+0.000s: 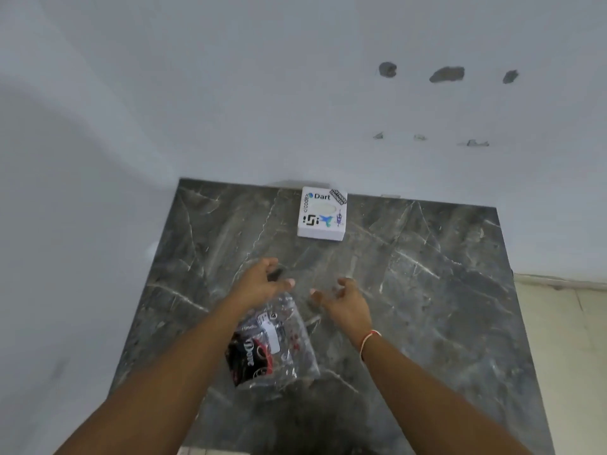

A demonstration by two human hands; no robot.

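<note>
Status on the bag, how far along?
Done: plastic bag lies on the marble table, contents inside. In hand: left hand and right hand hover beyond it; a dark bit by the left fingers, unclear. Left: white box untouched at the far edge.
</note>
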